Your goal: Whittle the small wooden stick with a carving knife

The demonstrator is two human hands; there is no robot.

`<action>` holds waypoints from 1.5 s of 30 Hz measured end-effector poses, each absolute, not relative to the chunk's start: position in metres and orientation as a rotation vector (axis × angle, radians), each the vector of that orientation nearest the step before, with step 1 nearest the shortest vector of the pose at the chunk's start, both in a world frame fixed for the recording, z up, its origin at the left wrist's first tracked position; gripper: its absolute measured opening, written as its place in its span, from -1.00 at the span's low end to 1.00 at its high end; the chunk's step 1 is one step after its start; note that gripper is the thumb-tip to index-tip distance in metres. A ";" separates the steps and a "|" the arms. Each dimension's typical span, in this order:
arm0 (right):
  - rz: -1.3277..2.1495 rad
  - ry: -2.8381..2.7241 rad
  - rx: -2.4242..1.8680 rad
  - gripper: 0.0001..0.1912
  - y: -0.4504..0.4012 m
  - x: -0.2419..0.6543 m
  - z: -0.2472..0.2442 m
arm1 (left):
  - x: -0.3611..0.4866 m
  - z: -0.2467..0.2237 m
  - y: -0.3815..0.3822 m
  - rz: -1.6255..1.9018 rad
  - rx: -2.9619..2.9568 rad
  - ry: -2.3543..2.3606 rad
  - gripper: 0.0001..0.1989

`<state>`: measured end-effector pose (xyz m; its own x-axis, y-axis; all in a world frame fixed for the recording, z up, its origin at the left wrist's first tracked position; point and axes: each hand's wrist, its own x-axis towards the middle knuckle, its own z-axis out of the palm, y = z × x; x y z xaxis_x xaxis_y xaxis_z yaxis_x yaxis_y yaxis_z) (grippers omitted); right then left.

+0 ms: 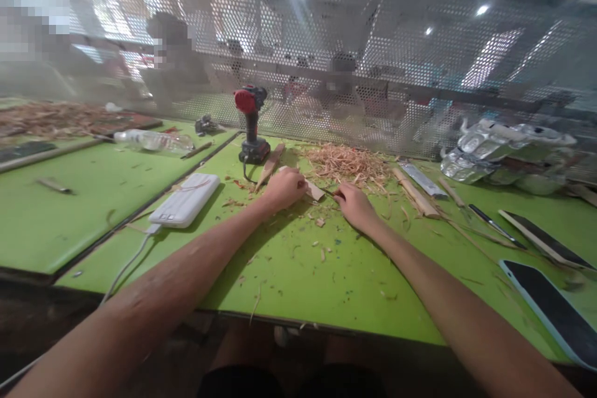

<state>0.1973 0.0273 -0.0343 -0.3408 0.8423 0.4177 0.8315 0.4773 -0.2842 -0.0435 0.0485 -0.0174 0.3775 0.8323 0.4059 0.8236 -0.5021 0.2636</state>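
Note:
Near the middle of the green table, my left hand (pixel 283 189) is closed on a small flat piece of wood (pixel 315 191); its pale end sticks out to the right of my fingers. Facing it, my right hand (pixel 353 205) pinches a thin dark stick-like tool (pixel 329 192) that points left, toward the wood. Its kind is too small to make out, and whether its tip touches the wood I cannot tell. Just behind my hands lies a heap of wood shavings (pixel 347 165). Small chips are scattered on the table in front of me.
A red and black cordless drill (pixel 252 124) stands upright beside a pointed wood strip (pixel 271 166). To the left lies a white power bank (pixel 186 200) with a cable. Rightward are a bamboo strip (pixel 416 194), a pen (pixel 497 226) and a phone (pixel 548 311). A perforated metal screen (pixel 289 93) closes the back.

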 end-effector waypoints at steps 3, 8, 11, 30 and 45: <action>0.029 -2.202 -1.456 -0.81 0.023 0.196 -0.030 | -0.043 -0.018 0.048 0.785 2.599 1.553 -0.72; 0.012 -2.204 -1.534 -0.78 0.023 0.197 -0.025 | -0.043 -0.017 0.047 0.780 2.598 1.562 -0.71; -0.005 -2.220 -1.547 -0.79 0.023 0.198 -0.025 | -0.043 -0.015 0.046 0.774 2.595 1.575 -0.72; 0.062 -2.082 -1.399 -0.84 0.018 0.186 -0.024 | -0.040 -0.019 0.046 0.880 2.583 1.517 -0.77; 0.474 -1.746 -1.107 -0.76 0.008 0.170 -0.023 | -0.018 -0.024 0.036 1.158 1.454 0.862 -0.69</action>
<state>0.1701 0.0083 -0.0225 -0.1079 0.8448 0.5241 0.4634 0.5092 -0.7252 -0.0176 0.0364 -0.0236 0.2754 0.9376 0.2124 -0.0659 -0.2020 0.9772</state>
